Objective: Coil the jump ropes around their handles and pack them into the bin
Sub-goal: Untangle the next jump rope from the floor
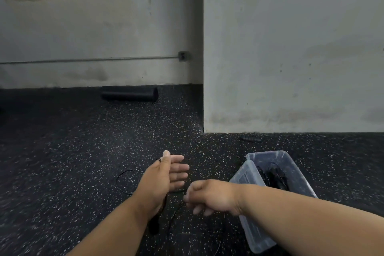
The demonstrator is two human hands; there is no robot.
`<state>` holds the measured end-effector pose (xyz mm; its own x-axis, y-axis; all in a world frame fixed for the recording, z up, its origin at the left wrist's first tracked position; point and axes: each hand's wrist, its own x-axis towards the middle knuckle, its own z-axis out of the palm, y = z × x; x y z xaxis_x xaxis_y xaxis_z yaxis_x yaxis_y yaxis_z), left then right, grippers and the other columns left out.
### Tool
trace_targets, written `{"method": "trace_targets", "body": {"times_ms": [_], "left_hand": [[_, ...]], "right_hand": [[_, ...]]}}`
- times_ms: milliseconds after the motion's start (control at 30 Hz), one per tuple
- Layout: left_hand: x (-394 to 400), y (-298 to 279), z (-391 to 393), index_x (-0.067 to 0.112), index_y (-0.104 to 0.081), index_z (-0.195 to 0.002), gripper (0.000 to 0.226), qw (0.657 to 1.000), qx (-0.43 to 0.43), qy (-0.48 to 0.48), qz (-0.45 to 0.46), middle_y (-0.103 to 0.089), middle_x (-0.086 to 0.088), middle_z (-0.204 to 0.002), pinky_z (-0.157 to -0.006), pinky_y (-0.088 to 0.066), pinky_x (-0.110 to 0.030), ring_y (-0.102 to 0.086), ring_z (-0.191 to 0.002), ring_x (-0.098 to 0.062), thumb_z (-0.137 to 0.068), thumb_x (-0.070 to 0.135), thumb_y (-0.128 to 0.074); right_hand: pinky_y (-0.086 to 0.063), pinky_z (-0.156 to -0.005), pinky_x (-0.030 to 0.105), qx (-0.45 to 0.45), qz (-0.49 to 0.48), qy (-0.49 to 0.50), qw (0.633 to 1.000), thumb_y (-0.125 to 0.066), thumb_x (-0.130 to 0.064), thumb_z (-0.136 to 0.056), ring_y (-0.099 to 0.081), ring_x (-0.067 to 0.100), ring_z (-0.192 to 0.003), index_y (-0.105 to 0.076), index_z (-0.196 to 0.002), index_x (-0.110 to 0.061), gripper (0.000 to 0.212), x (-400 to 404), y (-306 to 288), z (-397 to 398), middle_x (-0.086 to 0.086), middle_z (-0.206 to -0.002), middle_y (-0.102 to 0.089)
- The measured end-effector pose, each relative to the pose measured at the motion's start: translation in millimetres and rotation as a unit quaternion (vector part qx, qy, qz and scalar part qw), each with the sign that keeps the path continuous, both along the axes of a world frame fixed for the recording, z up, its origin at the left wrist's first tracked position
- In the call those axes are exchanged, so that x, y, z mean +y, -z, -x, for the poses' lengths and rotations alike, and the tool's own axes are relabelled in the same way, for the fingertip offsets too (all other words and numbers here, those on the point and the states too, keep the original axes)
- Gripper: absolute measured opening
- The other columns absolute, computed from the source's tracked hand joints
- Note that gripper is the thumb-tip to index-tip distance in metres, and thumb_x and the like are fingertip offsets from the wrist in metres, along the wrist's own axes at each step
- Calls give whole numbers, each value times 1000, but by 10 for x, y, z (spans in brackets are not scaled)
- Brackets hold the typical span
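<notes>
My left hand point(166, 174) is held out over the floor with straight fingers, and a thin black jump rope point(126, 181) passes over its thumb. A loop of that rope lies on the floor to the left. One black handle point(154, 224) hangs below my left wrist. My right hand point(207, 195) is just right of the left palm, fingers curled, pinching the rope near its fingertips. The clear plastic bin point(291, 164) stands on the floor to the right, partly behind my right forearm, with black coiled ropes point(274, 176) inside.
The floor is black speckled rubber. A black foam roller point(129, 94) lies along the far wall. A grey wall corner point(204, 110) juts out ahead, and a small dark handle-like object point(250, 138) lies at its foot.
</notes>
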<state>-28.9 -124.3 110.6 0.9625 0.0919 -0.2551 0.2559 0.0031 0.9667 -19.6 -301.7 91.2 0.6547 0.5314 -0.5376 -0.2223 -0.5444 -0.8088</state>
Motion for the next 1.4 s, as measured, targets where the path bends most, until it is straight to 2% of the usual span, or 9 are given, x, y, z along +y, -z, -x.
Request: {"method": "trace_targets", "body": {"times_ms": [167,300,433,567,767,867,1033,1233,1400], "left_hand": [[-15,-83,-40,8,-65,-129,59,984,49,-31,167,-78,-18,-113,-86,-59,-42,-77,-100,-30,-110,52,-31],[25,-196,-126,7,-63,-132,61,976,28,-47,209,-77,-18,-113,-94,-56,-45,-74,-104,-29,-109,54,-31],[226,-118,-146,20,-59,-139,69,993,22,16,115,-73,-8,-131,-115,-44,-50,-63,-127,-25,-101,70,-32],[127,114,-30,39,-61,-136,50,985,93,143,-18,-69,8,-137,-111,-44,-41,-57,-132,-14,-92,60,-49],[-324,282,190,37,-63,-134,27,938,84,263,-213,-68,35,-99,-67,-38,-2,-58,-84,21,-110,31,-52],[-334,329,219,29,-74,-112,30,930,76,277,-229,-74,28,-90,-89,-47,-12,-67,-92,10,-113,32,-44],[-245,96,122,14,-66,-103,41,963,7,199,-180,-80,2,-104,-101,-57,-50,-74,-104,-18,-114,35,-33],[-82,-286,-72,4,-60,-114,44,996,-37,70,51,-75,-16,-96,-73,-65,-39,-74,-83,-27,-111,40,-35],[37,-357,-162,7,-63,-114,46,987,-30,-4,155,-73,-13,-88,-62,-62,-29,-72,-76,-21,-109,45,-40]], "right_hand": [[-43,-90,26,-67,35,-49,996,-70,-49,-94,-57,5,-103,-56,-129,-36,40,174,-7,-17,-10,-121,-63],[-46,-75,17,-108,44,-85,990,-47,-44,-109,-60,-4,-75,-76,-95,-20,40,283,-35,-40,-8,-95,-77],[-58,-84,34,-185,25,-39,982,-34,-38,-114,-71,20,-76,-55,-80,-31,40,191,-301,-268,9,-81,-76],[-56,-68,34,-155,-105,90,978,-34,-44,-112,-60,20,-56,-54,-76,-11,53,112,-511,-465,4,-57,-55],[-60,-66,42,-29,-228,156,961,-39,-51,-110,-52,20,-55,-54,-80,-14,49,157,-688,-544,4,-58,-45],[-60,-67,42,-20,-221,153,963,-38,-55,-109,-57,21,-57,-60,-89,-12,52,92,-709,-592,4,-60,-49],[-50,-77,37,-18,-214,156,964,-33,-57,-107,-62,18,-75,-69,-102,-14,57,-64,-531,-691,4,-78,-65],[-45,-91,35,54,-240,66,967,-47,-13,-71,-64,19,-101,-78,-104,-23,46,-45,-239,-435,-1,-104,-75],[-50,-88,19,-4,-86,-94,992,-45,-20,-104,-67,8,-101,-79,-106,-13,34,-1,-231,-188,9,-122,-75]]}}
